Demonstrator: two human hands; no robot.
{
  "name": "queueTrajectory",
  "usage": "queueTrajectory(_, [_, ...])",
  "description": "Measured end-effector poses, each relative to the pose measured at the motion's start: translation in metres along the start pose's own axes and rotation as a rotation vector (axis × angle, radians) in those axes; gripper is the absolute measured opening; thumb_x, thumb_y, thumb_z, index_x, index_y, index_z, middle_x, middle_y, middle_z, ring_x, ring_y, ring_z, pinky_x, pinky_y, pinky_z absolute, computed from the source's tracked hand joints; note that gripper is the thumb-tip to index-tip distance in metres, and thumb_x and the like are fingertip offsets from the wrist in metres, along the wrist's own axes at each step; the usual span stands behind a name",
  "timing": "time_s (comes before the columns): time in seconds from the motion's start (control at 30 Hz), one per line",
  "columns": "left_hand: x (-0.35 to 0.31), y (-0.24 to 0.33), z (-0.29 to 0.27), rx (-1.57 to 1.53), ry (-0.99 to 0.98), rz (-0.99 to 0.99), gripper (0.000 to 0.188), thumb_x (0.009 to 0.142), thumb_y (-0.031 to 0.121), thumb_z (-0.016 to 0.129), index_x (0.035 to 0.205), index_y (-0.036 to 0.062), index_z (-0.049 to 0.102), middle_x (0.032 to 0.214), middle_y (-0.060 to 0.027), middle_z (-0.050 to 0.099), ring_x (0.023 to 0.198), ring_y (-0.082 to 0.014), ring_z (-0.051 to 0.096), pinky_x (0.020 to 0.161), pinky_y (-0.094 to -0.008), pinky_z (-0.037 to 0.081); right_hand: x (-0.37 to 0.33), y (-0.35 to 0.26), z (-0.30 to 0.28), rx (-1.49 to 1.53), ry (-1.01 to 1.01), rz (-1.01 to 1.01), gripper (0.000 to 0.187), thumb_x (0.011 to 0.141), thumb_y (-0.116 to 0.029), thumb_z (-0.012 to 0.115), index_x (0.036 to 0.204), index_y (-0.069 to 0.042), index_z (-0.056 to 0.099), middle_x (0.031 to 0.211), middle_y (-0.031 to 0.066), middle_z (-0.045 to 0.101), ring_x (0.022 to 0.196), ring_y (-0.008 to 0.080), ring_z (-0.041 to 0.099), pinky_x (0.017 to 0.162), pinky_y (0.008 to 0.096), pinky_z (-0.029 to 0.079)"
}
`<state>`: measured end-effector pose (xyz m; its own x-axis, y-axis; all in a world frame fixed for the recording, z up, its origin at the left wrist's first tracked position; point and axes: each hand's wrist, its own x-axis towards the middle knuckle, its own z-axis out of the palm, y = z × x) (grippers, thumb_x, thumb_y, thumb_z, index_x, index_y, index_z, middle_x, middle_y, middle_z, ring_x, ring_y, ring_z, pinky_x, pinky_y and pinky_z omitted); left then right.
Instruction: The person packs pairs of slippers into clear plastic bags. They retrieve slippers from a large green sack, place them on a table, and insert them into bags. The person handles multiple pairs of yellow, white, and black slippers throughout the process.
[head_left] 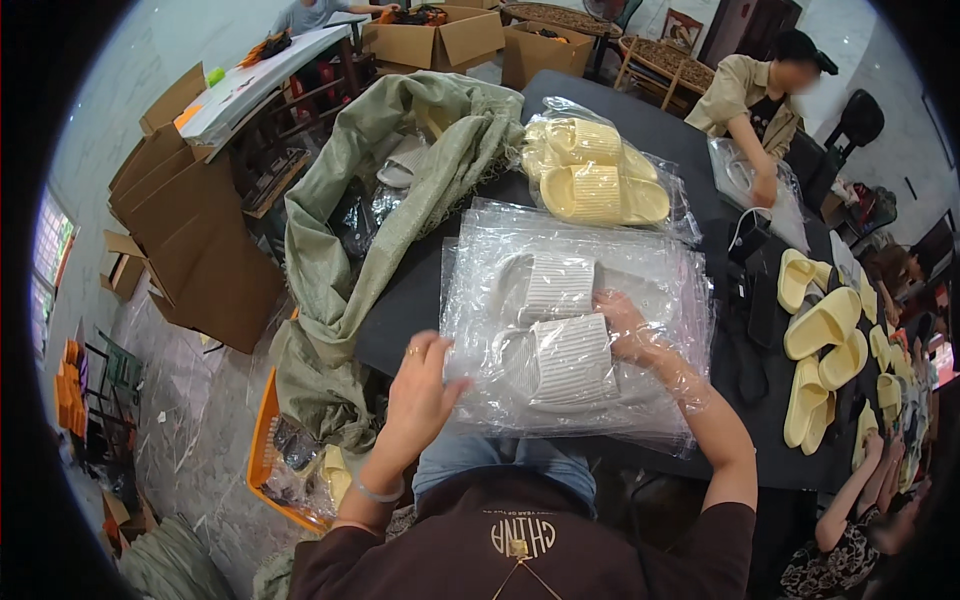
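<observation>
A pair of light grey ribbed slippers (pixel 575 367) lies side by side inside a clear plastic bag (pixel 480 235), on a stack of similar clear bags at the table's near edge. My right hand (pixel 625 325) reaches into the bag from the right, with plastic over the forearm. Its fingers are bent and gripping at the inner edges of the slippers' straps; the fingertips are partly hidden. Just off the bag's left edge is my left hand (pixel 425 390), open, thumb and fingers apart, holding nothing.
Bagged yellow slippers (pixel 600 180) lie behind the stack, and loose yellow slippers (pixel 825 330) at the right. A green woven sack (pixel 340 130) gapes at the left, above an orange crate (pixel 262 440). Across the table, another person (pixel 765 110) handles a clear bag.
</observation>
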<state>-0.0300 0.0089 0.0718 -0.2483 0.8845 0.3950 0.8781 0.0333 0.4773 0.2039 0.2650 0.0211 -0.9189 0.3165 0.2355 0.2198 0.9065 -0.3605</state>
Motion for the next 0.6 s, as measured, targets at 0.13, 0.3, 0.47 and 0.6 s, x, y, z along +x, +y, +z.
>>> queueTrajectory(0.13, [0.037, -0.005, 0.043, -0.159, -0.017, 0.0, 0.052, 0.088, 0.023, 0.058, 0.131, 0.0007, 0.04, 0.136, -0.0186, 0.041, 0.125, -0.0343, 0.042, 0.099, -0.0434, 0.037, 0.011, -0.005, -0.006, -0.031, -0.199, 0.103, 0.04, 0.07, -0.023, 0.07, 0.106, -0.009, 0.065, 0.119, 0.0149, 0.058, 0.116, 0.0326, 0.049, 0.098, 0.0432, 0.033])
queueTrajectory(0.3, [0.038, -0.031, 0.097, 0.053, -0.218, 0.052, 0.066, 0.096, 0.045, 0.034, 0.144, 0.0007, 0.024, 0.148, -0.0174, 0.029, 0.137, -0.0301, 0.028, 0.112, -0.0426, 0.021, -0.019, 0.036, 0.009, -0.087, 0.001, 0.021, 0.039, 0.07, -0.021, 0.07, 0.106, -0.008, 0.064, 0.118, 0.0124, 0.058, 0.114, 0.0345, 0.048, 0.098, 0.0424, 0.036])
queueTrajectory(0.47, [0.039, -0.024, 0.098, 0.149, -0.224, 0.046, 0.067, 0.094, 0.049, 0.037, 0.141, 0.0002, 0.033, 0.148, -0.0155, 0.03, 0.138, -0.028, 0.026, 0.112, -0.0421, 0.02, -0.069, 0.039, -0.03, -0.051, 0.131, 0.071, 0.032, 0.07, -0.017, 0.068, 0.099, -0.005, 0.065, 0.107, 0.0188, 0.061, 0.106, 0.038, 0.053, 0.093, 0.0433, 0.041])
queueTrajectory(0.6, [0.037, -0.023, 0.099, 0.177, -0.214, 0.027, 0.07, 0.092, 0.05, 0.039, 0.14, -0.0011, 0.033, 0.148, -0.0163, 0.031, 0.138, -0.0289, 0.026, 0.113, -0.0436, 0.017, -0.125, 0.053, -0.072, -0.073, 0.067, 0.315, 0.026, 0.07, -0.019, 0.066, 0.093, -0.005, 0.067, 0.1, 0.0204, 0.063, 0.097, 0.0394, 0.058, 0.087, 0.0435, 0.044])
